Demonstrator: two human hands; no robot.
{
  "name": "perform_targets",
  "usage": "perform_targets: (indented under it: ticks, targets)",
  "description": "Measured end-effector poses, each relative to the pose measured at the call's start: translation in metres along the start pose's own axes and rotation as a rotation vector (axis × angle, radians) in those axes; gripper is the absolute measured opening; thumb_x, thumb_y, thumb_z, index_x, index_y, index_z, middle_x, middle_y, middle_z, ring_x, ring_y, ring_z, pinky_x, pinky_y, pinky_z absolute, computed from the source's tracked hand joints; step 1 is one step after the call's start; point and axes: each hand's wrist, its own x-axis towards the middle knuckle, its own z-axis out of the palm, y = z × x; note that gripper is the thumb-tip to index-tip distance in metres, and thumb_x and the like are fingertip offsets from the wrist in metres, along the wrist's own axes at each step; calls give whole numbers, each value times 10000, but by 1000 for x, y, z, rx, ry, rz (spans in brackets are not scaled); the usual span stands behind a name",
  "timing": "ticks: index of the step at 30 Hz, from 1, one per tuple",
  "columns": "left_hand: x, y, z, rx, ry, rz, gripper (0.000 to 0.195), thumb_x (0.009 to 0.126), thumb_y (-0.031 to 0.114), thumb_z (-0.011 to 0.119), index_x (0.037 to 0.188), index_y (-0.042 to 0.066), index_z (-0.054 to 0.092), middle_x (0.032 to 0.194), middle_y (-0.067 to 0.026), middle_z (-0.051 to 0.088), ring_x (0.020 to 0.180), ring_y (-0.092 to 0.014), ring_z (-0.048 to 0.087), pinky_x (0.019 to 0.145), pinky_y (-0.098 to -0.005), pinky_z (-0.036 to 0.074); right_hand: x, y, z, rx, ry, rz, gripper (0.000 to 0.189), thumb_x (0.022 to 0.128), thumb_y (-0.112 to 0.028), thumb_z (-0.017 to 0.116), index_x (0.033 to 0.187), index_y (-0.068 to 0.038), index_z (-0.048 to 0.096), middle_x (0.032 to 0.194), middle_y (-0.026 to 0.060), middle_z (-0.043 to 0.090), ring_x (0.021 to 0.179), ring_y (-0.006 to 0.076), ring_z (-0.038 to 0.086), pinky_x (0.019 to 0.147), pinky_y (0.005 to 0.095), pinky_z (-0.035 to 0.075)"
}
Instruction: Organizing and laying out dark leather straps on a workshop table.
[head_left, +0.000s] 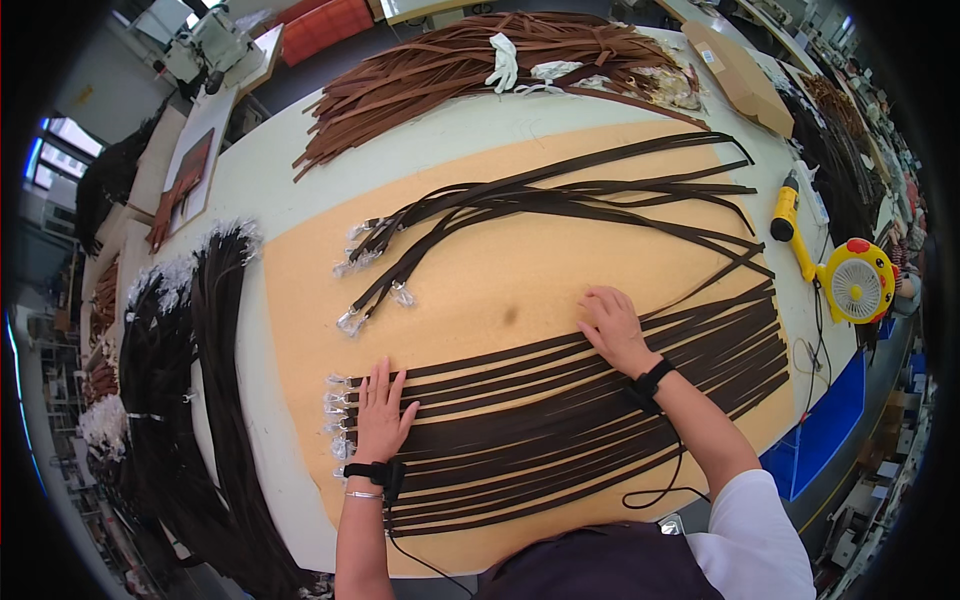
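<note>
Many dark brown flat straps (510, 427) lie side by side across a tan board (480, 292). Their left ends carry metal clasps wrapped in clear plastic (341, 448). My left hand (382, 416) rests flat on the straps close to these clasps, fingers spread. My right hand (613, 326) is at the upper edge of the row, its palm over the topmost straps and its curled fingers reaching past them over the board; whether it pinches a strap is unclear. Farther up, a looser, crossing group of similar straps (540, 196) has wrapped clasps (352, 321) at its left ends.
Brown straps (420, 82) with white gloves (503, 64) on them are heaped at the far edge. Bundled black straps (225, 352) hang on the left. Rightward are a yellow heat gun or dryer (786, 206), a yellow fan (857, 289), a cardboard box (739, 79) and a blue bin (825, 420).
</note>
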Motion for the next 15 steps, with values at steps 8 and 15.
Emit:
perform_targets:
  ticks: [8,15]
  targets:
    - [3,6,0,-62,-78,-3,653,1025,390,547,1579,111,345,1682,-132,215,1555,-328,189,1251,-480,168,-41,14,0,-156,-226,40,592,1026,-363,556,1529,-87,409,1614,172,317,1495,372,291,1203,516,257]
    - [55,14,-23,-164,139,78,525,985,249,629,1483,144,503,1540,-130,464,1385,-357,458,1140,-465,373,82,-19,21,182,-31,-64,334,920,-155,646,1225,-24,605,1313,129,572,1199,338,551,1057,452,420]
